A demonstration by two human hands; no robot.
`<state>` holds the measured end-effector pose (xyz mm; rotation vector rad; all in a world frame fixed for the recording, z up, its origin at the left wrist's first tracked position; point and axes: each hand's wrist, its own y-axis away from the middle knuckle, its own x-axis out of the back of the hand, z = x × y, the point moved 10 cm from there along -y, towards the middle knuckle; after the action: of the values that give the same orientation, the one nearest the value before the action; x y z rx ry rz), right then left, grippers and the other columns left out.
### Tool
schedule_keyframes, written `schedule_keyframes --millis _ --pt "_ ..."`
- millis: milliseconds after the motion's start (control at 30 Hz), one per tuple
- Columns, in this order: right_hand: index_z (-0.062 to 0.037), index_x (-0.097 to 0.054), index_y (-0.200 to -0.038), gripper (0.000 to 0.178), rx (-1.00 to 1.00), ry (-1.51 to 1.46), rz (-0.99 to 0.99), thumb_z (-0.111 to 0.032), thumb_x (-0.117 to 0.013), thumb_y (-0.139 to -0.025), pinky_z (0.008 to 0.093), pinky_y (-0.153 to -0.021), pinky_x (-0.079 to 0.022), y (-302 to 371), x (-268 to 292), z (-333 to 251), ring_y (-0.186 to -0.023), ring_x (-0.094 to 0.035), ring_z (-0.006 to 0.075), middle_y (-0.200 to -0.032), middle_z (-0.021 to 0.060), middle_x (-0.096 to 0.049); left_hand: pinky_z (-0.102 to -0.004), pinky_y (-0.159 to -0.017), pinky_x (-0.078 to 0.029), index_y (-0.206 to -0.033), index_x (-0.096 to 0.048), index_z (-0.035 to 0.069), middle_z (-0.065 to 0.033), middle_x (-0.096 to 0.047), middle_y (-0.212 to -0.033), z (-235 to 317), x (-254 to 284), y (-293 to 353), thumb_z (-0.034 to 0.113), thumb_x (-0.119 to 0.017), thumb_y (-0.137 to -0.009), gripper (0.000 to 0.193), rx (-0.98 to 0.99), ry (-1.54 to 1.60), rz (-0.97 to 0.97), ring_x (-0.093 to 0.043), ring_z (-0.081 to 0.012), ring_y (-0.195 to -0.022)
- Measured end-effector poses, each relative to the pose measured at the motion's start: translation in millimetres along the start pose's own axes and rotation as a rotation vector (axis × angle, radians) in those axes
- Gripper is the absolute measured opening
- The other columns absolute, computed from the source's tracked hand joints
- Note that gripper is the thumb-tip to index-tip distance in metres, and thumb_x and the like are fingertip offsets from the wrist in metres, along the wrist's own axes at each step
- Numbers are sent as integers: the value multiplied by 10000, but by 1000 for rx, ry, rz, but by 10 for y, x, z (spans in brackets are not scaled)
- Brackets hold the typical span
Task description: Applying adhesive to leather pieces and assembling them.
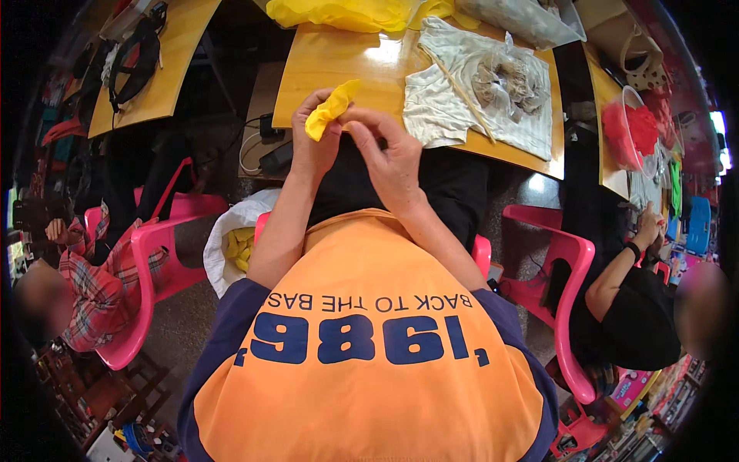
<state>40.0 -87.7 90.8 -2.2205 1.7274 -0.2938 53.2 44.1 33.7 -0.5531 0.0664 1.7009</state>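
Note:
A small crinkled piece of yellow fabric or paper (332,110), gathered like a petal, is held up just past the near edge of the table. My left hand (312,142) grips it between thumb and fingers. Close against its right side is my right hand (389,154), with fingers curled and the tips pinched together. Whatever lies between those right fingertips is too small or hidden to make out. Both hands hang above my lap, apart from the tabletop.
On the wooden table (331,58) lie a white cloth (439,100), a thin wooden stick (466,96) and a clear bag of brownish strands (508,81). Yellow material (339,14) is heaped behind. A white sack (223,231) holds yellow pieces. People sit on pink chairs (550,223) either side.

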Motion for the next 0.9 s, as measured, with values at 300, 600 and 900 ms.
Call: schedule_keyframes --millis 300,600,900 --pt "-53 -669 -935 214 336 447 69 -9 -720 -731 328 -691 -502 -36 133 -171 -828 -606 254 -933 104 -609 -277 -853 -516 -1093 -630 -6 -96 -628 -1108 -292 -133 158 73 -561 -914 207 211 376 116 -626 -172 -968" --pt "-31 -673 -910 148 208 375 -56 -16 -716 -770 266 -667 -490 -41 -15 -36 -766 -611 193 -891 84 -617 -305 -845 -529 -1161 -571 -13 -99 -626 -1095 -326 -100 144 95 -530 -936 253 206 575 159 -631 -184 -942" --pt "-18 -669 -906 153 46 306 -98 -58 -724 -769 304 -676 -505 -3 -82 92 -791 -614 239 -903 106 -601 -308 -849 -531 -1119 -583 -23 -136 -636 -1049 -349 56 134 87 -560 -924 225 187 543 61 -645 -211 -908"
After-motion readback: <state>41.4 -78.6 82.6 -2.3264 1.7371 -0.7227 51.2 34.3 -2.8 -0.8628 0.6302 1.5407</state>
